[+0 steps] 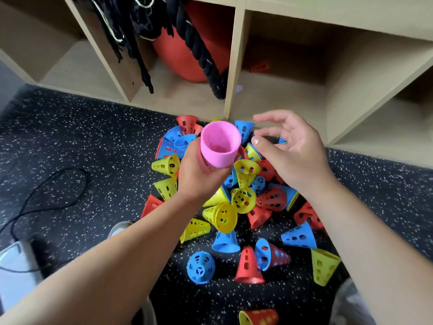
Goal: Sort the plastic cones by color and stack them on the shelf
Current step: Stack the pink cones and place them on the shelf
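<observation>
My left hand [199, 174] grips a stack of pink cones [220, 144] held with the wide mouth up, above the pile. My right hand [288, 148] hovers just right of the pink stack with its fingers spread and relaxed, holding nothing. Below both hands lies a heap of perforated cones on the floor: yellow cones [222, 216], red cones [248, 266] and blue cones [300, 235], lying every way. One red cone [260, 66] sits deep in the shelf compartment [281, 95] straight ahead.
The wooden shelf [230, 66] has several low compartments. The middle one holds an orange ball [187, 50] and black ropes [201, 55]. A black cable [46, 195] loops on the speckled floor [93, 137] at the left beside a white device [14, 266].
</observation>
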